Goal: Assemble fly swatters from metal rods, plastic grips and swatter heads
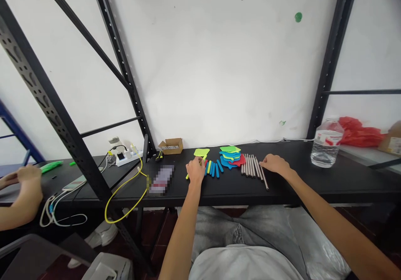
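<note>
My right hand (275, 164) pinches the upper end of a thin grey metal tube (265, 178), the rightmost of several tubes (249, 166) lying side by side on the black table. My left hand (196, 170) is closed over the left end of a row of short coloured handles (213, 169) in blue, yellow and red. What its fingers hold is hidden; a yellow-green tip (187, 176) shows at its left side. Just behind it lies a flat yellow-green piece (201, 152). Between the handles and tubes is a pile of flat blue, green and red plastic pieces (231, 156).
A small open cardboard box (171, 146) and a blurred-out flat item (161, 180) lie left. A yellow cable (120, 184) hangs over the table edge by a power strip (129, 158). A large water bottle (326, 144) stands right. Another person's hands (23, 179) are far left.
</note>
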Available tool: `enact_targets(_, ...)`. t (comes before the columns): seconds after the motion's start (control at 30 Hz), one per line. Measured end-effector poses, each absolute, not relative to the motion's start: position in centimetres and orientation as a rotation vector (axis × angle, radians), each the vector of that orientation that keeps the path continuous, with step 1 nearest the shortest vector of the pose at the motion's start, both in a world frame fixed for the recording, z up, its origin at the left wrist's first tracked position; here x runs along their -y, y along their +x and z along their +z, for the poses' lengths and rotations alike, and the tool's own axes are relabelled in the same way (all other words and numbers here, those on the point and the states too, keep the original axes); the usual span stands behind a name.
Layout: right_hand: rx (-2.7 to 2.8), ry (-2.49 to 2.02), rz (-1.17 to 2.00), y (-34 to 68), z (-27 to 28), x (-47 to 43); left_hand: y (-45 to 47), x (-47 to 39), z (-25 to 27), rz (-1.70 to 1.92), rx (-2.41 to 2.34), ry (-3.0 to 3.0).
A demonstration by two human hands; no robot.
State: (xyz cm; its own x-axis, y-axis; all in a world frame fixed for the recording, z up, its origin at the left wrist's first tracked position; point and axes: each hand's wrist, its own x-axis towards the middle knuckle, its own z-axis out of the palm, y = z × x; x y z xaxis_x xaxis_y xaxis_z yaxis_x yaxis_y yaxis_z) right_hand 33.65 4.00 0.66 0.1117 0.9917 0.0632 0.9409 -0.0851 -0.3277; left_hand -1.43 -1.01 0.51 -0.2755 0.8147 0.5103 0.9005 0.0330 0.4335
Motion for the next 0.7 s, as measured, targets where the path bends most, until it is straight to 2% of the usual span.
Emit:
enact_targets(0.17, 1.94, -1.989, 0.562, 33.2, 0.6, -4.0, -1.6, 1.0, 0.4, -1.127, 2.113, -1.858)
enact_targets(0.4, 1.112, -1.254, 1.204, 35.6, -0.5, -4.2, -1.7, 0.7, 0.1, -1.159, 1.889, -2.031)
enact_targets(0.53, 0.891, -1.001, 1.242, 33.7, 0.9, -4.1, -1.7, 0.4, -0.1, -1.138, 1.775, -2.123)
enact_targets(0.7, 0.935, -0.863, 1.27, 27.9, 2.5, -3.8, -1.8, 0.2, -0.3, -1.146, 1.71, -2.172)
